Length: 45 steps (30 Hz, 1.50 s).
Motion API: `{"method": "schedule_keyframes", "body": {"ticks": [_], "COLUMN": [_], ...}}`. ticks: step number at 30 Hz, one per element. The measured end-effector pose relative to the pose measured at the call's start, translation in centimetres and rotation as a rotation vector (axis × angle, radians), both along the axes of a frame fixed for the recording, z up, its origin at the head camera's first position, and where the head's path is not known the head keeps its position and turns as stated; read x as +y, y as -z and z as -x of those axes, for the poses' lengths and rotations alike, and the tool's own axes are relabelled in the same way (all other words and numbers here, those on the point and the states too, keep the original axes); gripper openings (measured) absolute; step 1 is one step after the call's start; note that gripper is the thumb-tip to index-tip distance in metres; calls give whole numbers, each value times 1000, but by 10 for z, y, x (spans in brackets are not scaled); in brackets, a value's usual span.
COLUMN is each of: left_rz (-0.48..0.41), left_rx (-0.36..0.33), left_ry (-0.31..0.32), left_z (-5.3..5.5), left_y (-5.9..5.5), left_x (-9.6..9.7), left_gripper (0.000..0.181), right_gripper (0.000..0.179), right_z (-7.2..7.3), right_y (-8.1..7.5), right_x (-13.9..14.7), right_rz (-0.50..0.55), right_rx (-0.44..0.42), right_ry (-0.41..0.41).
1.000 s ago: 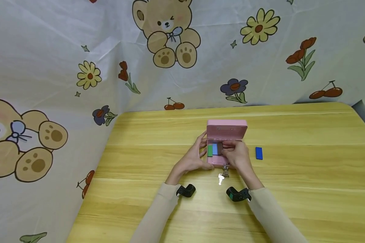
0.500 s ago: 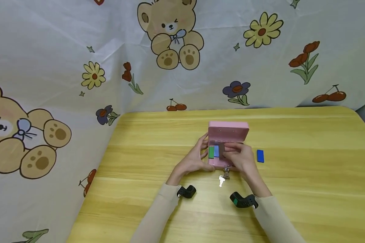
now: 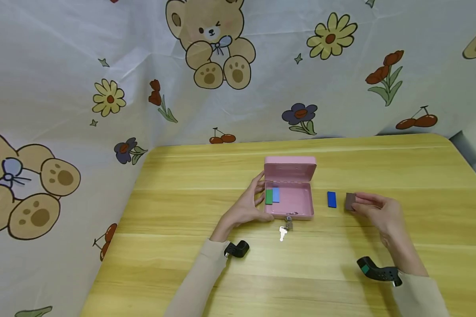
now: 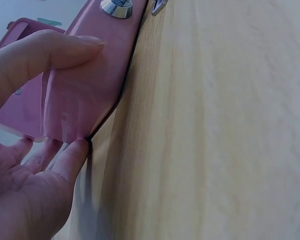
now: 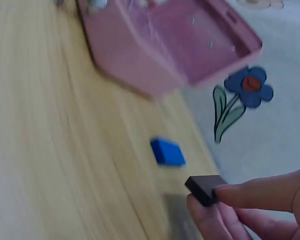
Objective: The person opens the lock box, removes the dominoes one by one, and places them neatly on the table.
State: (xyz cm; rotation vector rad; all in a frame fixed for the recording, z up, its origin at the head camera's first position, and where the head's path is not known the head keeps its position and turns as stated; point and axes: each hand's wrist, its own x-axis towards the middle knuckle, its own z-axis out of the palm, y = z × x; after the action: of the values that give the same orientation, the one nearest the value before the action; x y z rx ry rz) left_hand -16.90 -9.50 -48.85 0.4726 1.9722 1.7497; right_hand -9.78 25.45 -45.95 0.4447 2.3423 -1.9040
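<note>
A pink lockable box (image 3: pixel 297 200) stands on the table with its lid (image 3: pixel 290 169) raised. My left hand (image 3: pixel 247 204) grips its left side, thumb on the front wall and fingers along the side, as the left wrist view (image 4: pixel 45 165) also shows. Inside, at the left, lie a green block (image 3: pixel 269 197) and a light blue block (image 3: pixel 276 194). To the right of the box, my right hand (image 3: pixel 381 213) pinches a dark brown block (image 5: pixel 206 186) between thumb and fingers, close over the table. Between box and hand a blue block (image 3: pixel 331 199) lies flat.
At the box's front, a key (image 3: pixel 283 233) hangs by the lock (image 3: pixel 288 223). The wooden table (image 3: pixel 174 207) reaches back to a patterned cloth (image 3: pixel 277 66). A black strap camera sits on each wrist.
My right hand has lifted the brown block out of the box and carried it right, past the blue block. My left hand keeps its grip on the box; the head view has shifted slightly.
</note>
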Motion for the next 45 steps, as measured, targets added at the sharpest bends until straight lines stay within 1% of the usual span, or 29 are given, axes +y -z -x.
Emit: {"method": "schedule_keyframes", "body": {"ticks": [2, 3, 5, 7, 10, 13, 16, 19, 25, 27, 33, 37, 39, 40, 42, 45], "left_rz": [3, 3, 6, 11, 11, 6, -3, -2, 9, 9, 2, 5, 5, 7, 6, 6], "left_rx": [3, 4, 4, 2, -4, 1, 10, 14, 17, 18, 26, 25, 24, 23, 21, 15], "left_ry": [4, 5, 6, 4, -1, 3, 11, 11, 3, 3, 1, 5, 3, 2, -1, -7], "left_z": [-1, -1, -2, -3, -3, -2, -2, -1, 1, 1, 1, 1, 1, 0, 0, 0], "left_y": [0, 1, 1, 1, 2, 3, 3, 2, 0, 0, 1, 1, 1, 1, 1, 1], "left_x": [-1, 0, 1, 4, 6, 6, 5, 4, 3, 2, -1, -2, -3, -3, -3, -2], "left_gripper": [138, 138, 137, 137, 138, 138, 138, 138, 138, 138, 138, 137, 137, 137, 137, 138], "right_gripper": [45, 47, 47, 46, 48, 50, 50, 46, 42, 42, 46, 47, 47, 47, 46, 44], "right_z": [3, 5, 7, 11, 17, 23, 26, 30, 34, 34, 31, 26, 23, 21, 20, 19], "right_y": [3, 3, 3, 2, -1, -5, -8, -10, -13, -14, -15, -22, -28, -32, -39, -47], "right_x": [6, 8, 9, 8, 5, 2, -1, -3, -9, -11, -13, -16, -23, -28, -40, -63], "right_rz": [-96, -125, -158, -213, -297, -347, -342, -357, -386, -411, -439, -458, -445, -415, -347, -220], "right_rx": [-35, -47, -73, -98, -132, -156, -167, -167, -158, -152, -128, -89, -51, -28, 17, 75], "right_ry": [-24, -33, -48, -73, -124, -172, -189, -195, -192, -192, -205, -206, -200, -194, -185, -221]}}
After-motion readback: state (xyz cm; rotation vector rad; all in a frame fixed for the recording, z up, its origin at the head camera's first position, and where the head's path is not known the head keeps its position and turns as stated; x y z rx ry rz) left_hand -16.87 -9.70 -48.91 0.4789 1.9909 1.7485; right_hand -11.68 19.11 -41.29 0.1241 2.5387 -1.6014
